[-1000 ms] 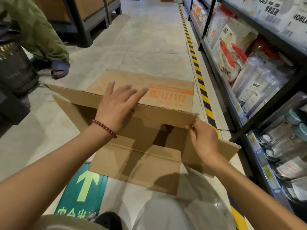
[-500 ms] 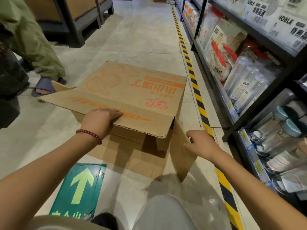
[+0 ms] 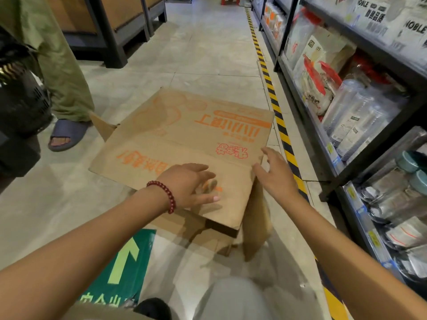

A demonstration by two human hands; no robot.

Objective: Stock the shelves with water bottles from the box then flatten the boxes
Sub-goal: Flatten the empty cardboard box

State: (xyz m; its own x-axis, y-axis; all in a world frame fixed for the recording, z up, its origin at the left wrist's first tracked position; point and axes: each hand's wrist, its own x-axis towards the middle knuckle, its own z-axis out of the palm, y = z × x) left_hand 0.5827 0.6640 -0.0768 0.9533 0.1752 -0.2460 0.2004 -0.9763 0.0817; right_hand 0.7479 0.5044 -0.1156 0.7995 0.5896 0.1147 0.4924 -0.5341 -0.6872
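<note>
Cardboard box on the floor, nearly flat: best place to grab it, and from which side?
Probably the near edge of the cardboard box, from the person's own side: there the top panel sits raised off the floor, leaving a gap for fingers. The left hand and right hand hover open just above it.

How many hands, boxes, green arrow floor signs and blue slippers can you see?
Hands: 2, the left hand and the right hand
Cardboard boxes: 1, the cardboard box
Green arrow floor signs: 1, the floor sign
Blue slippers: 1, the slipper
Total: 5
</note>
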